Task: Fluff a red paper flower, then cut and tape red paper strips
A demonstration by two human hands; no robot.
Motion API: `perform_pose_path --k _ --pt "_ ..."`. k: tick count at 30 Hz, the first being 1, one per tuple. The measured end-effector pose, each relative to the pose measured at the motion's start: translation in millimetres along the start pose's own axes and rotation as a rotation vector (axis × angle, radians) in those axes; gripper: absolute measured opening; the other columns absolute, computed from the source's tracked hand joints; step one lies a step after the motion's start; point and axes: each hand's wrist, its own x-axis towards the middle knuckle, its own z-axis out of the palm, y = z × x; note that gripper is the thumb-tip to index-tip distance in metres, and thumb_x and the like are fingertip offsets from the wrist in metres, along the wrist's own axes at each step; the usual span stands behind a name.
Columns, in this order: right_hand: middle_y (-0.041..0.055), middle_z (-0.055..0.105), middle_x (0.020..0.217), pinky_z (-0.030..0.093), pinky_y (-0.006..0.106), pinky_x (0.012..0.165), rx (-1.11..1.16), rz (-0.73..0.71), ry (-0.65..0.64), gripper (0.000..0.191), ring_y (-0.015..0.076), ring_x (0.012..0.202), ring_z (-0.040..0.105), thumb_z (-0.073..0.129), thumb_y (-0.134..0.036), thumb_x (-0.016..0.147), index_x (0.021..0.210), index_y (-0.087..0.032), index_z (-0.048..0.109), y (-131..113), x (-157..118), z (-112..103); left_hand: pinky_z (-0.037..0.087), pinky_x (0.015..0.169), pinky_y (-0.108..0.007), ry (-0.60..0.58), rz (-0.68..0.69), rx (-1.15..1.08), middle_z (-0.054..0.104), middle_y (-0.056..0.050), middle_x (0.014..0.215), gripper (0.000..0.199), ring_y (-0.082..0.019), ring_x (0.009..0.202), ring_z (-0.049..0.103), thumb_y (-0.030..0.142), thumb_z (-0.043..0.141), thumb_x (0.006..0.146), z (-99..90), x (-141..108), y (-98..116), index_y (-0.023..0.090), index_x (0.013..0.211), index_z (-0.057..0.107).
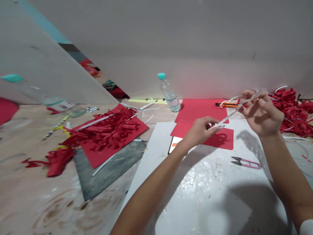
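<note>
Left hand (201, 132) nearly closed, pinching a white strip (230, 115) above red paper (221, 140), right hand (265, 112) loosely curled, half open, grasping the strip farther up.

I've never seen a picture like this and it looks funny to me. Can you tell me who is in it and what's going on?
There's no robot here, just a person's two bare hands. The only picture comes from a camera worn on that person's head, looking forward and down, so you see almost what they see. The left hand and right hand hold a thin white strip stretched between them. Below them is a white board with small pink-handled snips on it. Red sheets lie beyond the left hand, and a clear bottle stands near the wall. Off to the left is a pile of curly red pieces.
</note>
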Motion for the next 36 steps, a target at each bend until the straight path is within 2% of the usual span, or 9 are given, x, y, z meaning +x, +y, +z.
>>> perform_pose_path --k 4,10,14,18,20,23,26,30,36 --pt "-0.0023 0.066 0.104 0.054 0.043 0.086 0.047 0.030 0.113 0.017 0.0175 0.089 0.062 0.070 -0.030 0.069 0.080 -0.028 0.057 8 8 -10 0.041 0.056 -0.026 0.143 0.046 0.051 0.070 -0.002 0.080 0.019 -0.012 0.060 0.052 0.040 0.073 0.083 -5.3 0 1 0.021 0.086 0.075" --pt "0.0001 0.067 0.112 0.055 0.043 0.085 -0.086 -0.033 0.204 0.013 0.0225 0.110 0.060 0.068 -0.033 0.072 0.076 -0.026 0.058 21 4 -29 0.047 0.063 -0.026 0.204 0.116 0.226 0.071 -0.005 0.087 0.022 -0.013 0.067 0.059 0.037 0.064 0.091 -29.2 -5 8 0.020 0.095 0.077" --pt "0.0026 0.067 0.107 0.052 0.043 0.090 -0.486 -0.213 0.194 0.002 0.0226 0.108 0.061 0.068 -0.029 0.078 0.077 -0.027 0.068 19 -16 -54 0.050 0.071 -0.026 0.246 0.211 0.317 0.074 -0.007 0.095 0.020 -0.016 0.081 0.066 0.027 0.059 0.093 -47.2 -8 13 0.018 0.099 0.076" --pt "0.0041 0.067 0.098 0.050 0.040 0.087 -0.895 -0.388 0.239 0.007 0.0221 0.097 0.063 0.067 -0.029 0.085 0.088 -0.027 0.072 7 -42 -80 0.051 0.070 -0.027 0.322 0.270 0.435 0.076 -0.005 0.087 0.015 -0.016 0.073 0.065 0.028 0.063 0.091 -62.1 -9 14 0.020 0.091 0.075" --pt "0.0038 0.067 0.093 0.050 0.037 0.077 -1.118 -0.193 0.103 0.013 0.0211 0.084 0.063 0.067 -0.034 0.085 0.095 -0.025 0.071 4 -58 -87 0.051 0.070 -0.027 0.343 0.298 0.470 0.076 -0.003 0.085 0.012 -0.016 0.071 0.066 0.028 0.065 0.089 -67.6 -9 16 0.021 0.089 0.074" --pt "0.0058 0.068 0.093 0.048 0.036 0.072 -1.409 0.298 -0.347 0.030 0.0217 0.078 0.062 0.071 -0.044 0.081 0.101 -0.021 0.070 12 -84 -85 0.053 0.074 -0.028 0.308 0.366 0.515 0.077 -0.003 0.087 0.010 -0.016 0.075 0.069 0.026 0.065 0.089 -74.0 -8 23 0.022 0.091 0.074" --pt "0.0080 0.065 0.095 0.046 0.035 0.075 -1.478 0.526 -0.687 0.022 0.0234 0.085 0.061 0.062 -0.040 0.087 0.091 -0.020 0.068 22 -106 -75 0.053 0.081 -0.032 0.227 0.435 0.576 0.077 -0.003 0.088 0.012 -0.018 0.080 0.070 0.028 0.063 0.091 -80.2 -4 36 0.024 0.089 0.075" --pt "0.0099 0.063 0.100 0.045 0.035 0.079 -1.440 0.638 -0.793 0.018 0.0225 0.089 0.060 0.051 -0.030 0.093 0.090 -0.018 0.064 22 -120 -63 0.051 0.084 -0.037 0.171 0.532 0.664 0.077 -0.003 0.087 0.018 -0.020 0.084 0.068 0.029 0.060 0.094 -87.9 1 52 0.024 0.082 0.074" --pt "0.0126 0.064 0.106 0.044 0.041 0.083 -1.457 0.706 -0.788 0.029 0.0288 0.097 0.060 0.055 -0.044 0.092 0.102 -0.018 0.061 14 -144 -50 0.052 0.090 -0.044 0.283 0.680 0.741 0.076 0.000 0.081 0.018 -0.018 0.076 0.066 0.027 0.062 0.093 -87.7 -3 55 0.027 0.079 0.073"
